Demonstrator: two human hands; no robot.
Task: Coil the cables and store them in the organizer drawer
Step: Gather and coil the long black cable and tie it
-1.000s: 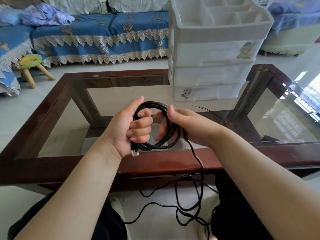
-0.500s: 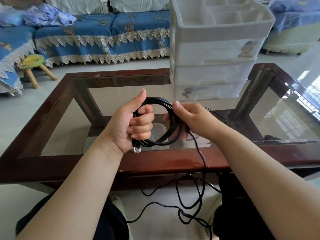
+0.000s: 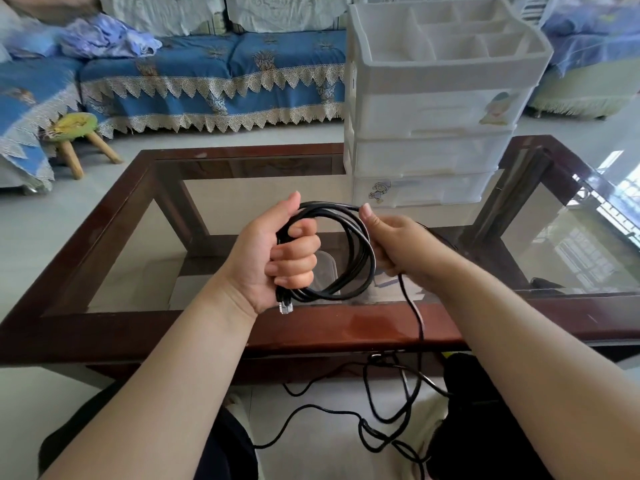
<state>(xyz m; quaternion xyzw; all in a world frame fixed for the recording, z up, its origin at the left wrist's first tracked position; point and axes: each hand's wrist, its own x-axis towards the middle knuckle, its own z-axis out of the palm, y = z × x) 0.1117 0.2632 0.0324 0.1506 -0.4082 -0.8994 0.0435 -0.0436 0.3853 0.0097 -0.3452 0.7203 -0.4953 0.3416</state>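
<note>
A black network cable [image 3: 360,258] is wound into several loops above the near edge of the table. My left hand [image 3: 277,258] is fisted around the left side of the coil, and a clear plug [image 3: 284,306] sticks out below it. My right hand [image 3: 394,244] pinches the cable at the coil's upper right. The loose rest of the cable [image 3: 412,313] hangs from that hand to the floor, where it lies tangled. The white organizer [image 3: 433,109] stands on the table behind the hands, with three shut drawers and an open divided tray on top.
The glass-topped table [image 3: 138,327] has a dark wooden frame. A blue sofa with lace trim [image 3: 207,81] runs along the back, and a small green stool [image 3: 74,128] stands at the left. My knees sit under the near table edge.
My right hand has slid from the coil's lower right up to its top right, laying another turn of cable. The coil looks wider. My left hand keeps its grip.
</note>
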